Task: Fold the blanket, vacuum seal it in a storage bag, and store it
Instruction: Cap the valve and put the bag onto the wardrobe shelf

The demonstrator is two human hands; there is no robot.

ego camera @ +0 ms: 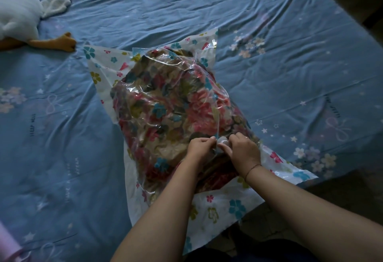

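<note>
A clear storage bag point(107, 62) with a white flower-printed border lies on the bed. Inside it sits the folded blanket point(165, 112), brown with red and teal flowers, bulging the plastic. A small round white valve cap point(223, 140) sits on the bag's top face near its near end. My left hand point(200, 147) pinches the bag right beside the cap. My right hand point(242, 149) has its fingers curled round the cap from the right. Both forearms reach in from the bottom of the view.
The blue star-and-flower bedsheet point(269, 33) covers the bed. A white plush duck with orange feet point(18, 19) lies at the far left. A pink object point(9, 243) sits at the bottom left corner. The bed's right edge drops to a dark floor point(342, 189).
</note>
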